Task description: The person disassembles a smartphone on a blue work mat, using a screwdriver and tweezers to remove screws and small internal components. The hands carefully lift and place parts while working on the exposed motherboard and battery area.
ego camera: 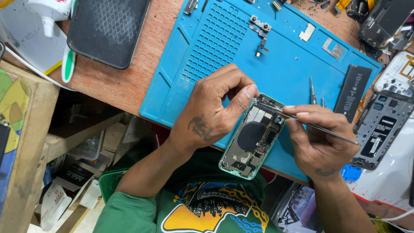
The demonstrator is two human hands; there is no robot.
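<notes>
An opened phone body with a pale green frame lies tilted at the near edge of a blue work mat, its inner boards and round coil showing. My left hand grips its upper left side, thumb on the top edge. My right hand holds thin metal tweezers whose tips reach into the phone's top end.
On the mat lie a black battery, a small camera flex part, metal brackets and a screwdriver. A dark phone rests on the wooden table to the left. Another opened phone lies at the right.
</notes>
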